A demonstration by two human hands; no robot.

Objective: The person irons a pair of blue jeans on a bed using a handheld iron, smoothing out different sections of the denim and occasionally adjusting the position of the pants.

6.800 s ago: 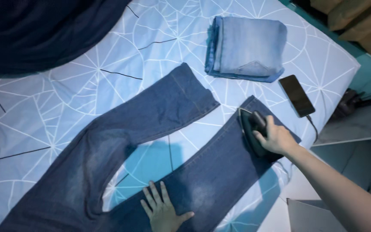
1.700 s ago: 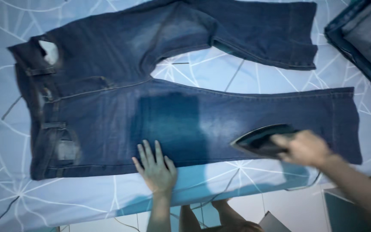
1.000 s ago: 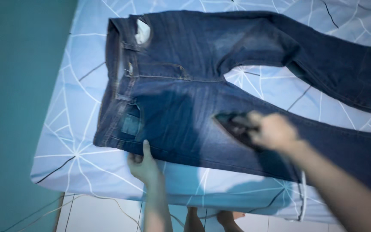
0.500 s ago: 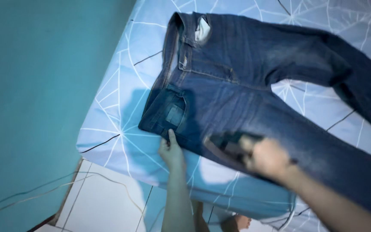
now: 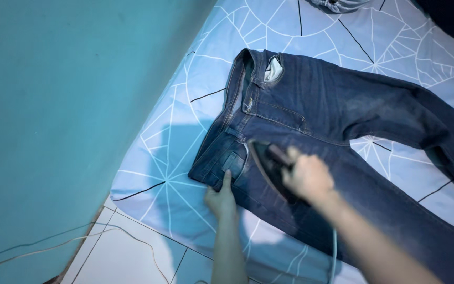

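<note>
Here the right hand [image 5: 307, 178] has a full closed grip round the handle of a dark iron [image 5: 270, 167], fingers wrapped over the top, knuckles toward the camera. Hand is a bit blurred, so exact finger placement can't be made out. The iron's soleplate sits flat on the jeans [image 5: 342, 137], nose pointing up-left toward the waistband, just beside the near hip pocket. A thin pale cord [image 5: 333, 252] drops from under the right forearm w/ the sheet behind it.

Left hand [image 5: 220, 197] is at the near edge of the jeans, just below the waistband corner. Its grip is narrow: thumb up on top of the denim, the rest of the fingers curled under or at the hem, pinching the cloth edge. Whether fingers go fully under the fabric can't be told.

The jeans are dark blue, laid flat on a bed [image 5: 174, 131] w/ a light blue sheet printed w/ a white web pattern & black lines. Waistband lies toward the left edge of the bed, a white label showing inside it; legs run off to the right, the far leg angled away from the near one, sheet visible between them.

Left of the bed is a teal wall [image 5: 64, 105]. Below it, white floor tiles [image 5: 132, 252] w/ a thin wire [image 5: 53, 248] trailing across.
</note>
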